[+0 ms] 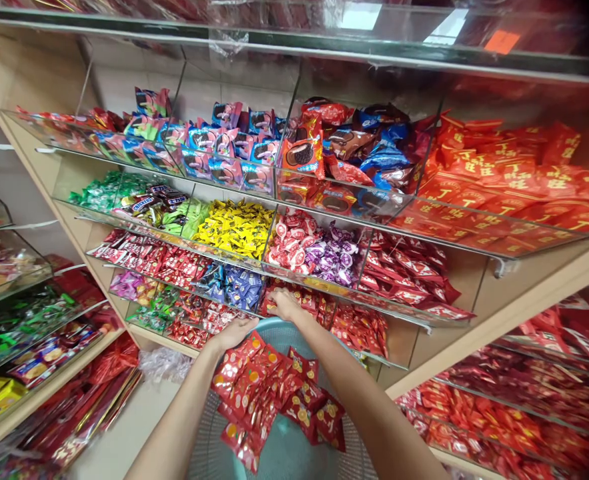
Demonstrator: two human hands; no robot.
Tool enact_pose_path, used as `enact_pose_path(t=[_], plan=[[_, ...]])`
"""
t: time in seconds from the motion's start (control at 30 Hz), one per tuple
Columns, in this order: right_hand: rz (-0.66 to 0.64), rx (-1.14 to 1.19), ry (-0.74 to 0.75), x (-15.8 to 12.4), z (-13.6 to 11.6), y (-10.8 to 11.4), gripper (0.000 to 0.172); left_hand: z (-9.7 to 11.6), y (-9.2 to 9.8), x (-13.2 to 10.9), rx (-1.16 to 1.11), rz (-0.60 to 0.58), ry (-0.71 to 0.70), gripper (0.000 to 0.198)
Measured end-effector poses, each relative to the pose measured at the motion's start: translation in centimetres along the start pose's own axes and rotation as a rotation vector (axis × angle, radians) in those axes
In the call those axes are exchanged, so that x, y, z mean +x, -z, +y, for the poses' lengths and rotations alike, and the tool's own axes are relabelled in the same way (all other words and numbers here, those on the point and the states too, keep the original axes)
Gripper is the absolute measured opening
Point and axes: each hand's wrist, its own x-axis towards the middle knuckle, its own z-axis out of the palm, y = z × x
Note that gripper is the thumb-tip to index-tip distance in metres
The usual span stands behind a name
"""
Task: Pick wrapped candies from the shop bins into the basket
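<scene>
A teal plastic basket (pixel 208 427) stands below me with several red snack packets (pixel 254 387) inside, printed with small orange fruit pictures. My left hand (pixel 238 331) is at the basket's far left rim, its fingers closed over the edge and partly hidden. Reaching past the far rim, my right hand (pixel 285 304) is in a low shelf compartment of red packets (pixel 317 303). Its fingers are bent down among those packets, and what lies under them is hidden. Both forearms pass over the basket's sides.
Tilted clear shelf bins hold blue-and-pink cookie packs (pixel 209 150), orange-red packs (pixel 509 173), yellow candies (pixel 237 227) and purple-wrapped candies (pixel 331 253). Clear shelf fronts (pixel 319 280) overhang my right hand. More stocked shelves flank both sides. A crumpled plastic bag (pixel 164 363) lies on the floor.
</scene>
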Motion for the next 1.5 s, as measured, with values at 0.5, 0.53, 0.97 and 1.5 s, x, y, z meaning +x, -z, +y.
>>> enact_pose_path(t=[0.5,0.53,0.97,1.5], plan=[[0.223,0.134,-0.052,-3.0,-0.3,2.4,0.014,-0.7,0.5,0.4,0.018,0.011,-0.027,0.050],[0.261,0.220,-0.033,-3.7,-0.3,3.1,0.014,-0.7,0.5,0.5,0.015,0.011,-0.025,0.049],[-0.259,0.993,-0.188,-15.3,1.6,1.6,0.030,-0.4,0.2,0.1,-0.035,0.016,0.037,0.048],[-0.061,0.342,-0.278,-18.9,3.6,0.5,0.012,-0.6,0.3,0.3,0.030,0.000,-0.020,0.049]])
